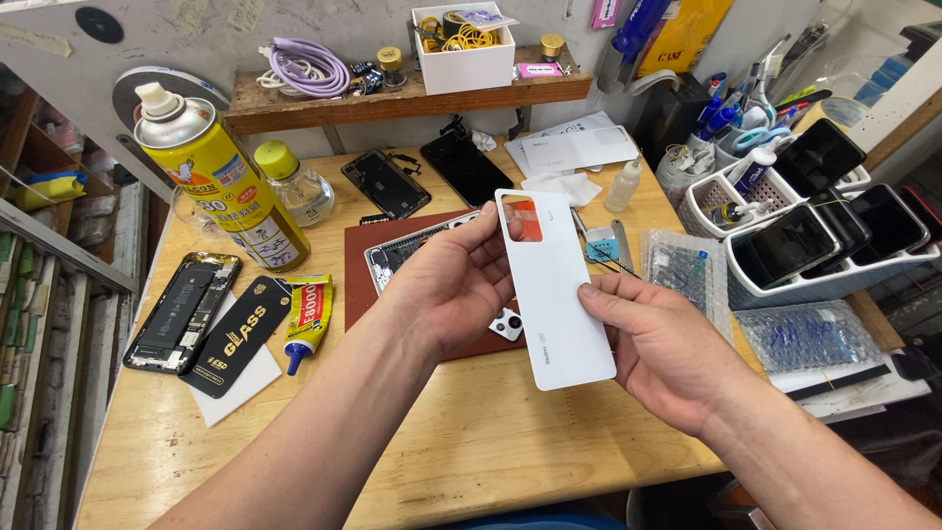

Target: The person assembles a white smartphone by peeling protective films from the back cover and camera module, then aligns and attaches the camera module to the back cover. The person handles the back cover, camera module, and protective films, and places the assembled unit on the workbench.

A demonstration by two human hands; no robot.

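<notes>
We see a wooden workbench (471, 461) filling most of the frame, its bare boards showing along the lower edge. Across the top runs a rough wooden shelf (324, 103) bearing a white box (466, 59) and a coil of purple cable (309, 67).

At centre we find the white phone back cover (554, 294), held upright above the bench, its camera cutout at the upper end. Our left hand (451, 285) comes in from the lower left and grips the cover's left edge, fingers curled behind it and one fingertip showing through the cutout. Our right hand (667, 348) enters from the lower right, partly closed, thumb pressed on the cover's right edge near its lower half and fingers tucked behind.

Behind the cover, a dark red mat (358, 265) lies on the bench with an opened phone (417, 250) on it. At upper left stands a tall yellow spray can (221, 182), a small clear bottle with a yellow cap (294, 186) just beside it. At right, white baskets (706, 196) hold dark phones.

Lower left, we note another opened phone (182, 312), a black glass-protector packet (237, 334), and a yellow glue tube (308, 319). Under the left hand, a small camera module (507, 324) rests on the mat.
</notes>
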